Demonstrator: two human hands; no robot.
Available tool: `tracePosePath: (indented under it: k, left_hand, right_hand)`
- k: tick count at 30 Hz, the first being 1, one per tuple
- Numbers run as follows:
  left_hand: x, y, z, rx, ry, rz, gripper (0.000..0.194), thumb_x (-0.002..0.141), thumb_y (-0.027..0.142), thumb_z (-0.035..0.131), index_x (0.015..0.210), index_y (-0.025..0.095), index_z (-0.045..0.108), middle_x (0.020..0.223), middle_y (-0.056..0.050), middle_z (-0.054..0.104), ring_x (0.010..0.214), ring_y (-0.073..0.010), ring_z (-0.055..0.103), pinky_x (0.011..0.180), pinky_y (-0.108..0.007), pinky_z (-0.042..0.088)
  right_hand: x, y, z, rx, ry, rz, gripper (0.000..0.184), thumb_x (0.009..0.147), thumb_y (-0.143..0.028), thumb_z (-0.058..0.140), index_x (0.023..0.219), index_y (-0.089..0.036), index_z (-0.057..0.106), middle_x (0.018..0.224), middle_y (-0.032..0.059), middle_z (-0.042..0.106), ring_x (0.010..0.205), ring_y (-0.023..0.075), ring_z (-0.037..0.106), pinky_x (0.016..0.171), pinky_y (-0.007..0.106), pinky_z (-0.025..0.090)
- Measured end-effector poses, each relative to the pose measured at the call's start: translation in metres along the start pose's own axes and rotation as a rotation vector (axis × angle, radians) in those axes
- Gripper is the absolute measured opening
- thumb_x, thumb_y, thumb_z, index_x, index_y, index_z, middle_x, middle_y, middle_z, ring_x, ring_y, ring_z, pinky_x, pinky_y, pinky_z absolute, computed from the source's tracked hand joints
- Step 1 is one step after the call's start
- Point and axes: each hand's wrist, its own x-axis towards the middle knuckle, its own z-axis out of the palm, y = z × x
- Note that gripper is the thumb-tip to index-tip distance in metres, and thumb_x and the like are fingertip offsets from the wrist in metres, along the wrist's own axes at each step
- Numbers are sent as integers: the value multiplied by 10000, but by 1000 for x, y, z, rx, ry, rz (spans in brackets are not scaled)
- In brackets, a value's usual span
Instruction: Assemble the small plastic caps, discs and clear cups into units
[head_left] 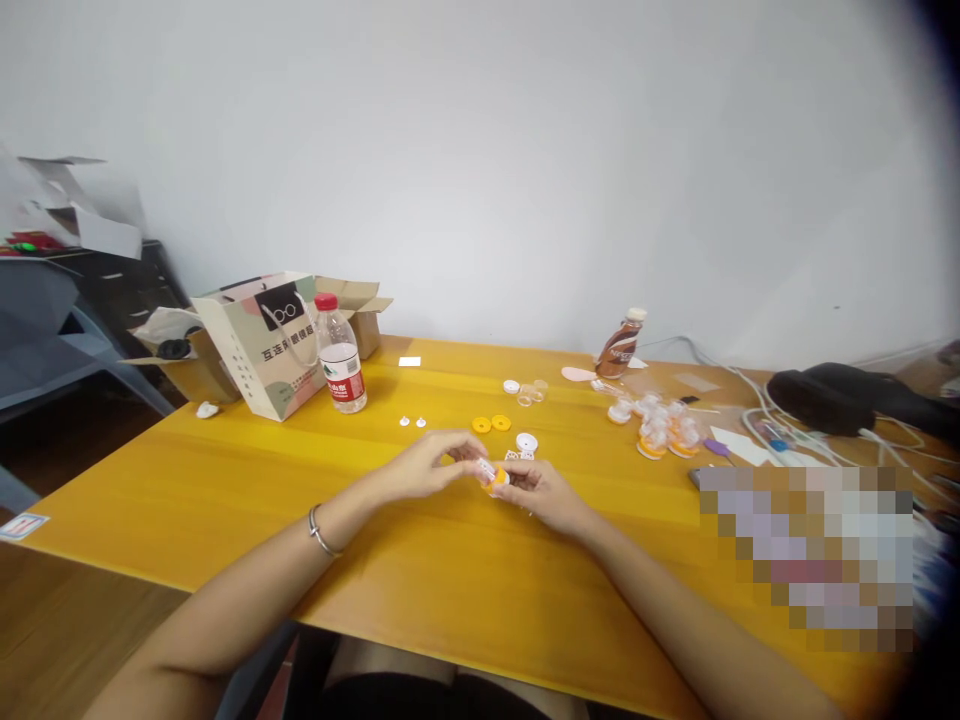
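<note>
Both hands meet over the middle of the table around a small orange-and-white plastic piece (496, 484). My left hand (439, 464), with a metal bracelet at the wrist, pinches its white upper end. From the other side, my right hand (546, 492) grips the orange part; the fingers partly cover it. Just beyond lie two yellow discs (491, 425), a white disc (526, 441) and small white pieces with holes (513, 456). Two small white pegs (412, 422) stand further left. Clear plastic rings (531, 393) and another white disc (511, 386) are farther back.
Several clear-topped orange-and-white pieces (660, 428) cluster at right, near a brown drink bottle (621, 345). Cables (757, 410), a black bag (832, 395) and a blurred-out patch (817, 550) lie beyond. At left stand a water bottle (341, 360), paper bag (262, 350) and cardboard box (366, 325).
</note>
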Motion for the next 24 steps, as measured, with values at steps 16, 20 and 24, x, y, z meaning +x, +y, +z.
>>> tracePosePath:
  k: [16,20,24]
  left_hand:
    - [-2,-4,11,101,212,-182,329,752,431,526,795,114,603,614,-16,591,520,-84,485,500,-197,389]
    - [-2,5,1,68,42,43,225,806,299,496,957,157,584,897,-63,614,803,-134,552,745,-265,433]
    - [-3,9,-3,52,-40,139,403,786,249,531,1181,238,453,1232,-80,450,1079,-179,449,922,-334,356]
  right_hand:
    - [-3,-10,3,-257,120,-131,246,769,-367,504,869,-166,606,785,13,582,695,132,499,664,231,406]
    - [-2,-5,1,-173,83,-85,295,771,-372,501,952,-163,604,799,14,588,714,140,517,667,244,419]
    - [-1,-4,-1,-161,81,-64,350,766,-375,508,1034,-164,585,807,15,608,692,142,537,648,252,433]
